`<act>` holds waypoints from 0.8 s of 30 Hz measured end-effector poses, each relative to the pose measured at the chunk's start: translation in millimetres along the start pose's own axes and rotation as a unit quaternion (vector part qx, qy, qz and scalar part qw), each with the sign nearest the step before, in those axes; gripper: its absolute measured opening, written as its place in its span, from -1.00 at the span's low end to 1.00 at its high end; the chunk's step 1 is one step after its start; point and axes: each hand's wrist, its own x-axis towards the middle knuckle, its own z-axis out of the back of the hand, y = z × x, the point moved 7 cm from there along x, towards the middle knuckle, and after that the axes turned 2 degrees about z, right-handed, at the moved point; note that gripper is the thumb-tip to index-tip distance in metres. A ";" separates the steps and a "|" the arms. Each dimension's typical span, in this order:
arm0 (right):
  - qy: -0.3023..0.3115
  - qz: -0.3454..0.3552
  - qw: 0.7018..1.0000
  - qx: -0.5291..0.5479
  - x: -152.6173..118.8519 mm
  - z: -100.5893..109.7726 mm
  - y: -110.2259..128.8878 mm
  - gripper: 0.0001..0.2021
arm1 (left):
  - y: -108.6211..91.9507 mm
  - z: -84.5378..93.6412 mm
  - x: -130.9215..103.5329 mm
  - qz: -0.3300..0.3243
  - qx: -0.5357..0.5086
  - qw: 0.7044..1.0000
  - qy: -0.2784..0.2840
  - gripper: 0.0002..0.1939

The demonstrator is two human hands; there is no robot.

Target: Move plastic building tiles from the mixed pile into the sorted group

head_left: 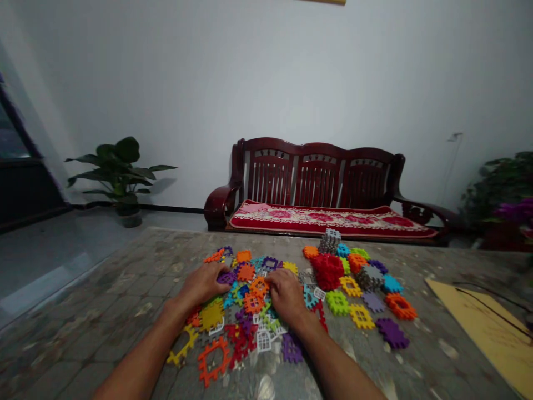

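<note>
A loose heap of interlocking plastic building pieces in many colours lies on the table between my two hands. My left hand [207,284] is at the heap's left side, thumb and fingers closed on a purple building piece [227,278]. On the other side, my right hand [286,290] has its fingers curled, with the fingertips at the edge of an orange building piece [259,286]. Nearer to me lie a yellow square piece [212,315], an orange frame piece [202,364], red pieces [240,345] and a white window piece [264,341].
Right of the heap are a red stack [327,271], a grey stack [330,241] and several sorted pieces, including a purple one [392,333]. A yellow board [478,328] with a dark cord rests at the right. Behind the table [104,303] stands a wooden bench [318,172].
</note>
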 end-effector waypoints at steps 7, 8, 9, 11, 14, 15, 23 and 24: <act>0.004 0.000 1.000 0.009 -0.5 -1.8 -0.6 -0.66 | 6.3 0.3 4.2 -0.029 -0.045 0.998 0.014 -0.63; 0.006 0.000 1.000 0.012 -0.5 -2.1 -0.6 -0.66 | 8.2 0.9 5.7 -0.028 -0.053 0.998 0.009 -0.63; 0.007 -0.001 1.000 0.014 -0.4 -2.2 -0.7 -0.66 | 10.0 1.7 7.1 -0.025 -0.062 0.998 0.002 -0.62; 0.011 -0.005 1.000 0.018 -0.1 -2.5 -1.0 -0.66 | 13.0 3.8 9.1 -0.017 -0.083 0.996 -0.018 -0.60; 0.014 -0.010 1.000 0.023 0.3 -2.9 -1.6 -0.66 | 15.8 6.4 10.4 -0.009 -0.122 0.991 -0.048 -0.63; 0.015 -0.011 1.000 0.025 0.3 -3.1 -1.9 -0.66 | 17.1 7.5 10.5 -0.003 -0.141 0.988 -0.061 -0.65; 0.021 -0.004 0.999 0.044 -0.1 -3.6 -1.7 -0.67 | 33.9 -6.1 10.6 0.135 -0.452 0.878 -0.081 -0.77; 0.021 -0.004 0.999 0.042 -0.1 -3.9 -2.1 -0.67 | 33.7 -9.9 9.7 0.151 -0.497 0.852 -0.072 -0.75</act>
